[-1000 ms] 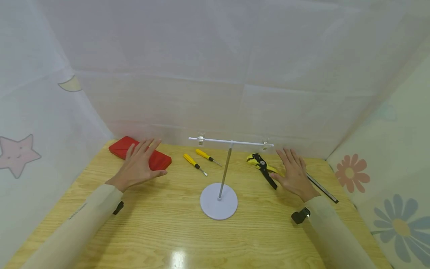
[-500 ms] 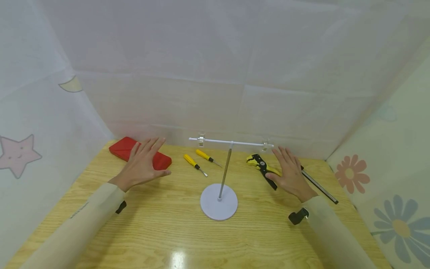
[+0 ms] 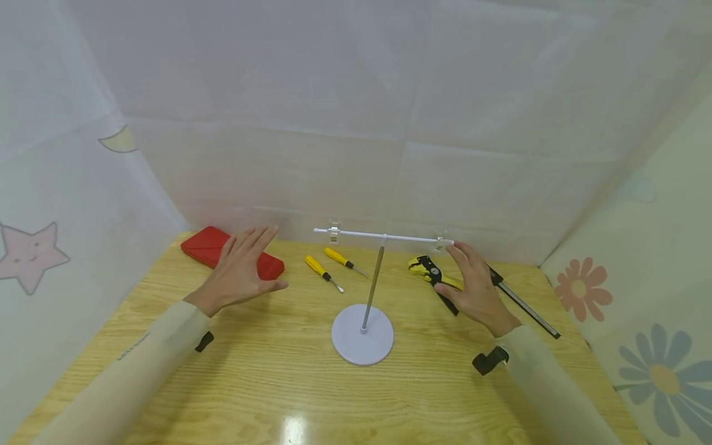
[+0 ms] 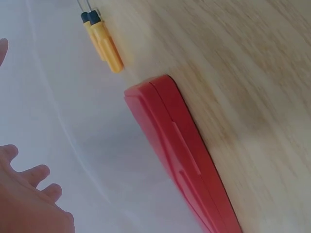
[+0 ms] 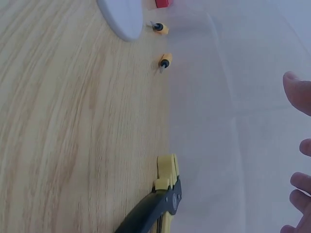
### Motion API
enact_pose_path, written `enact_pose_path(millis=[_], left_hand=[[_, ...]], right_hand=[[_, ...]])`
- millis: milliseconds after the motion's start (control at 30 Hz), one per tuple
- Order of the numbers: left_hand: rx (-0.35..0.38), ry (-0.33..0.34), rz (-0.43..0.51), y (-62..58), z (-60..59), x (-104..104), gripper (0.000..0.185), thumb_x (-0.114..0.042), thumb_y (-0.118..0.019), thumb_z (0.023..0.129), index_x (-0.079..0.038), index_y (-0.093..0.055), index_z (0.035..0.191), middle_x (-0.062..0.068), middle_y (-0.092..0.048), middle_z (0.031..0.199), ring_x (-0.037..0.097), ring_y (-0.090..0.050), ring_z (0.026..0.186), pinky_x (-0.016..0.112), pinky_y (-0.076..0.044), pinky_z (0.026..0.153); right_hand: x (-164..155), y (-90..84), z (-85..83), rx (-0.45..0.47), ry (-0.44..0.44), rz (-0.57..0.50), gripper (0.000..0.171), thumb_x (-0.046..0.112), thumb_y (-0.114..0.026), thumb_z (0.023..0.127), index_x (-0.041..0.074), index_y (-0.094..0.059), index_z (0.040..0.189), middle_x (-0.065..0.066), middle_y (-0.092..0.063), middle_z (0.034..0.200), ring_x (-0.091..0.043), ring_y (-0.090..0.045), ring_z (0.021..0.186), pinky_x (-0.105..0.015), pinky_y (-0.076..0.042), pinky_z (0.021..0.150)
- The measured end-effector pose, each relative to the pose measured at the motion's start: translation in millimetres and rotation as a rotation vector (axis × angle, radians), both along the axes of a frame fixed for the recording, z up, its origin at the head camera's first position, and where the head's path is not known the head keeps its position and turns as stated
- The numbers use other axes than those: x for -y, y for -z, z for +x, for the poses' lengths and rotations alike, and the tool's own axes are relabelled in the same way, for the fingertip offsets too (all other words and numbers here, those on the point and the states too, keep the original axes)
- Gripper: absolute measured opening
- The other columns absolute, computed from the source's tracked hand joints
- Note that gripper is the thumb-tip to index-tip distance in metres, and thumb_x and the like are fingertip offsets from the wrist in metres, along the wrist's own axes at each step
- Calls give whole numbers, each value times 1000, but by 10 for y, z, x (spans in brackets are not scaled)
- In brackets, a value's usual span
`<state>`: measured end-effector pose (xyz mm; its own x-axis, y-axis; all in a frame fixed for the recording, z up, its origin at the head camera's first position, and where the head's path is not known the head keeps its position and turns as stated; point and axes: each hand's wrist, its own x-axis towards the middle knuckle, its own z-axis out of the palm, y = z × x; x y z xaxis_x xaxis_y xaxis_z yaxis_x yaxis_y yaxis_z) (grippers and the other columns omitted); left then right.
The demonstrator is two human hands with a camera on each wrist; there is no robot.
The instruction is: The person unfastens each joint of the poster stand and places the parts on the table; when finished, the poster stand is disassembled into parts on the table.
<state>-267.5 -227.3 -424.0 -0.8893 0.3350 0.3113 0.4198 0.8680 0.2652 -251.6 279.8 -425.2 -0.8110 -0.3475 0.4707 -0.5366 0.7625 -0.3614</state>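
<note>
Two hands hang over a wooden table [image 3: 267,371], neither gripping anything. The right hand [image 3: 473,281], fingers straight and spread, hovers above the yellow-and-black pliers [image 3: 431,272], which lie flat near the back right of the table, just beside a dark metal rod [image 3: 525,306]; its fingertips [image 3: 453,248] sit at the right end of the white crossbar [image 3: 384,235], though contact cannot be told. The left hand [image 3: 241,272], flat and relaxed, floats over the near edge of a red case [image 3: 206,244] at the back left corner. Between the hands a white stand [image 3: 363,337] rises on a thin metal pole from a round flat base, with two yellow screwdrivers [image 3: 322,267] lying side by side to its left. Open wood runs along the whole front half of the table; the back and sides are closed in by pale cloth walls close behind the tools. Compared with a second ago, the right hand has slid leftward and up toward the crossbar end, uncovering more of the rod, and the left hand has drifted slightly right. The case is smooth hard plastic with rounded edges; the tabletop is glossy, grained light wood.
</note>
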Motion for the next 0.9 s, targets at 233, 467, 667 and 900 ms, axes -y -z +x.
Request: enact_pose_path(millis=[233, 467, 667, 900], left_hand=[[-19, 29, 14, -101, 40, -113, 114, -64, -76, 77, -26, -14, 164, 12, -24, 169, 42, -21, 153, 71, -12, 120], [-29, 67, 26, -184, 87, -223, 112, -61, -78, 77, -25, -16, 164, 11, -25, 169, 39, -22, 153, 71, -14, 119], [-20, 94, 14, -259, 125, -321, 111, -65, -74, 78, -25, -17, 164, 10, -24, 169, 37, -19, 155, 69, -13, 121], [-32, 131, 55, -354, 183, -444, 110, -62, -77, 76, -23, -22, 163, 10, -28, 168, 37, -20, 156, 68, -13, 122]], right_hand=[[73, -72, 59, 50, 1, -23, 85, 41, -75, 90, 14, -32, 158, -24, -25, 164, -52, -25, 148, -79, -22, 110], [200, -132, 111, 76, 12, -23, 84, 31, -77, 89, 6, -33, 156, -26, -28, 163, -50, -32, 147, -73, -34, 110], [317, -234, 189, 115, 26, -65, 85, 43, -73, 90, -1, -36, 153, -27, -30, 162, -51, -30, 148, -72, -33, 113], [433, -300, 221, 151, -89, -215, 78, 36, -75, 91, 13, -38, 155, -16, -35, 163, -42, -30, 152, -68, -29, 118]])
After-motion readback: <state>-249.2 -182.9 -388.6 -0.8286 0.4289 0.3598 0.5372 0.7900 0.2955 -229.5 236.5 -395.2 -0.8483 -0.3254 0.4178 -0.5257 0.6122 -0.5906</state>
